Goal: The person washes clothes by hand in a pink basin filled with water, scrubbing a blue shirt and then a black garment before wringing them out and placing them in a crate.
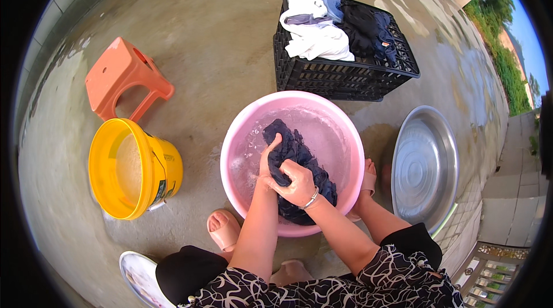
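A wet, dark navy garment point(302, 148) lies bunched in a pink plastic basin point(229, 152) of soapy water point(322, 129). My left hand point(266, 159) grips the garment at its left side, thumb pointing up along the cloth. Across from it, my right hand point(298, 180) is closed on a fold of the same cloth, fingers curled, with a bracelet point(312, 198) on the wrist. The two hands are close together over the middle of the basin. Part of the garment spreads down towards the basin's near wall, and my left fingers are mostly hidden behind the cloth.
Beyond the basin stands a black plastic crate point(332, 79) with white clothes point(319, 40) and dark clothes point(365, 27) on top. To the left are a yellow bucket point(168, 165) and an orange plastic stool point(113, 72). A metal basin point(414, 170) leans at right. The concrete floor point(207, 40) is damp.
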Demonstrator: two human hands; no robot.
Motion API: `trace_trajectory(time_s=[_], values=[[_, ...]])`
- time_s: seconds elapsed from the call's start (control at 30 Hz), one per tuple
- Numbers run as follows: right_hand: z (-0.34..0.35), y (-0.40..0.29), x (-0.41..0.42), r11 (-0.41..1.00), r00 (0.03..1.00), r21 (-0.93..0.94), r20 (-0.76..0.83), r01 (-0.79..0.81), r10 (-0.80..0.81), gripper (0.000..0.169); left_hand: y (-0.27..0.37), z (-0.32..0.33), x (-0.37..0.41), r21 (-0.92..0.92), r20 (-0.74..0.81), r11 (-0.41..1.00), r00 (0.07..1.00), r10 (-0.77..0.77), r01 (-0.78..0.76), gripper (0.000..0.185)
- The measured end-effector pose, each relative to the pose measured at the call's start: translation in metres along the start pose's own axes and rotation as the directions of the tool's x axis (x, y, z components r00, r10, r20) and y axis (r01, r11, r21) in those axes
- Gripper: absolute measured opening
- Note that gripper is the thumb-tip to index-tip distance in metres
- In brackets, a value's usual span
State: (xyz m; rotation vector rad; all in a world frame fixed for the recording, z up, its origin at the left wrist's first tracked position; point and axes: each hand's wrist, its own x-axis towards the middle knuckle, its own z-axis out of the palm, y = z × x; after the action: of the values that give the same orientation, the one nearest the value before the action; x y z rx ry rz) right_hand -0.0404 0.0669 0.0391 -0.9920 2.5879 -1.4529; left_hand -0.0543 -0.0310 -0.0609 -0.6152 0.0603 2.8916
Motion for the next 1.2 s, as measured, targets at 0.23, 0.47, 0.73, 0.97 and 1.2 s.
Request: trace_trajectory(time_s=[0.23, 0.47, 0.73, 0.97, 1.2], values=[[0.004, 0.086, 0.028, 0.912, 0.922, -0.174, -0.186, -0.372, 0.34, 0.037, -0.039, 0.027, -0.001, 0.209, -0.49, 0.964, 0.836, 0.248, -0.164, 0.043], [0.007, 0.137, 0.026, 0.63, 0.673, -0.288, -0.075, -0.721, 0.736, 0.068, -0.011, -0.017, 0.007, 0.376, -0.485, 0.92, 0.821, 0.301, -0.115, 0.052], [0.008, 0.11, 0.036, 0.678, 0.702, -0.489, 0.172, -0.548, 0.691, 0.053, 0.003, -0.015, 0.012, 0.279, -0.51, 0.952, 0.82, 0.259, -0.127, 0.051], [-0.023, 0.049, 0.041, 0.963, 0.982, 0.196, -0.011, -0.182, 0.188, 0.023, -0.01, -0.014, -0.001, 0.483, -0.278, 0.847, 0.878, 0.389, -0.222, 0.047], [-0.023, 0.043, 0.079, 0.99, 0.839, -0.065, -0.539, -0.122, 0.067, 0.033, -0.051, 0.068, -0.019, -0.108, 0.119, 0.981, 0.977, 0.177, -0.164, 0.071]])
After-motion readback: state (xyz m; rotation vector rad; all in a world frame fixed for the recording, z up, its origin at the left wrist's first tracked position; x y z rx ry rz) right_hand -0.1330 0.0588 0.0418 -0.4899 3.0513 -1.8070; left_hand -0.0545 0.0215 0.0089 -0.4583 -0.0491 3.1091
